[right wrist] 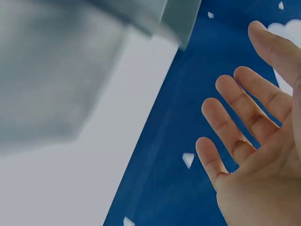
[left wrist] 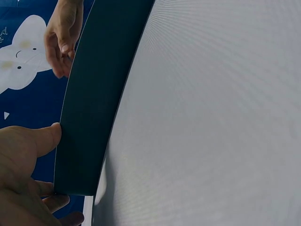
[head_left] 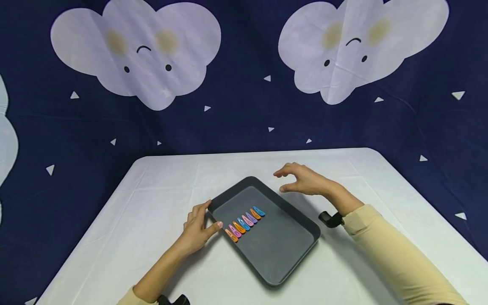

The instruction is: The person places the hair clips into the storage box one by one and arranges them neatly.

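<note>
A dark grey rectangular tray (head_left: 282,250) lies at an angle on the white-covered table. Inside it, a slanting row of several snap hair clips (head_left: 243,223) in orange, pink, blue and purple runs from the left wall toward the middle. My left hand (head_left: 196,231) holds the tray's left corner, thumb at the rim and fingers around the outside; the left wrist view shows this hand (left wrist: 23,174) against the wall. Above the table past the tray's far right side, my right hand (head_left: 306,180) hovers with spread fingers and nothing in it. In its wrist view the palm (right wrist: 263,179) is bare.
A white cloth (head_left: 160,199) covers the table, which has rounded far corners. Behind it hangs a dark blue curtain (head_left: 244,123) with clouds and small white triangles. Black wrist bands (head_left: 331,219) sit at both cuffs.
</note>
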A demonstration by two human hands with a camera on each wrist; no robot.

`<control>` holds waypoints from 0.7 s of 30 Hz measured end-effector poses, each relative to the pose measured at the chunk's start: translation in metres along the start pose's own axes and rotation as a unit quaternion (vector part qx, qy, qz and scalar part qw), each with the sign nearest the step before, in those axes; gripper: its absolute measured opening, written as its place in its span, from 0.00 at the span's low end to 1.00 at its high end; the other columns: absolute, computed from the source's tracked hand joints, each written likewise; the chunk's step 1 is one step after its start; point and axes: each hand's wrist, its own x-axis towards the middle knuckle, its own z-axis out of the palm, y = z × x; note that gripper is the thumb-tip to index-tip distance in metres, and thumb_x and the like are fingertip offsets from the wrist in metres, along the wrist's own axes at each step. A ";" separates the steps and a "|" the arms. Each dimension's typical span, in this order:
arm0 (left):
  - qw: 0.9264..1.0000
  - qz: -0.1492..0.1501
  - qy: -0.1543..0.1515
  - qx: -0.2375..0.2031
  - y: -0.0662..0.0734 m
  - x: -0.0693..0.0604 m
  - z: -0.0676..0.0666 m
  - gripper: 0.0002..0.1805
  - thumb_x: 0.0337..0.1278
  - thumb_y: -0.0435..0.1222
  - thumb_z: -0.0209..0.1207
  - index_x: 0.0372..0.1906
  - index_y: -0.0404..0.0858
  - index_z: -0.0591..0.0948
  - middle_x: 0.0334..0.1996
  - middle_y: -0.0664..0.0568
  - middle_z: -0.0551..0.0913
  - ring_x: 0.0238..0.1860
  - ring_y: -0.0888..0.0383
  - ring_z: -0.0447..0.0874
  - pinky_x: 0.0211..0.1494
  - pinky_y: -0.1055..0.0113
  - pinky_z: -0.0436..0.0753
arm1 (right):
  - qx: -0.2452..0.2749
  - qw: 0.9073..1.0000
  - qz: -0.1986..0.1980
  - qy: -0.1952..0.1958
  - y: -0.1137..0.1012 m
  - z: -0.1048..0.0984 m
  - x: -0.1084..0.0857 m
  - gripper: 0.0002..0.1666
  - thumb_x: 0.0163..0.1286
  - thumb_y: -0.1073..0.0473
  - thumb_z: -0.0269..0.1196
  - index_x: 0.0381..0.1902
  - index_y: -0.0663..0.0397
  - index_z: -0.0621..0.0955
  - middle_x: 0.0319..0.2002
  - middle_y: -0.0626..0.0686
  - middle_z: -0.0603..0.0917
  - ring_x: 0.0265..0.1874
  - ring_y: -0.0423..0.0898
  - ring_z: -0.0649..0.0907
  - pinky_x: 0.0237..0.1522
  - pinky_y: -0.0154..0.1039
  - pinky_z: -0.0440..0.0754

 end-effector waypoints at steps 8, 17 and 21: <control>1.000 -0.001 -0.001 0.003 -0.001 -0.001 0.000 0.42 0.56 0.45 0.62 0.72 0.38 0.57 0.66 0.41 0.62 0.62 0.45 0.59 0.56 0.48 0.58 | 0.002 0.996 0.071 0.044 0.042 -0.022 -0.027 0.29 0.58 0.49 0.68 0.57 0.51 0.77 0.53 0.53 0.80 0.55 0.52 0.75 0.56 0.56 0.70; 1.000 0.002 0.001 0.001 -0.001 -0.001 0.000 0.42 0.56 0.45 0.62 0.72 0.38 0.57 0.66 0.41 0.62 0.62 0.45 0.59 0.57 0.47 0.57 | -0.008 0.989 0.131 0.069 0.086 -0.032 -0.054 0.29 0.60 0.52 0.66 0.58 0.57 0.76 0.54 0.60 0.80 0.55 0.57 0.76 0.57 0.58 0.68; 1.000 0.005 0.001 0.000 -0.001 -0.001 -0.001 0.42 0.56 0.46 0.62 0.72 0.38 0.57 0.66 0.41 0.62 0.62 0.46 0.59 0.57 0.47 0.57 | -0.010 0.986 0.144 0.077 0.101 -0.033 -0.064 0.28 0.61 0.55 0.66 0.58 0.60 0.76 0.53 0.63 0.80 0.54 0.58 0.76 0.55 0.57 0.69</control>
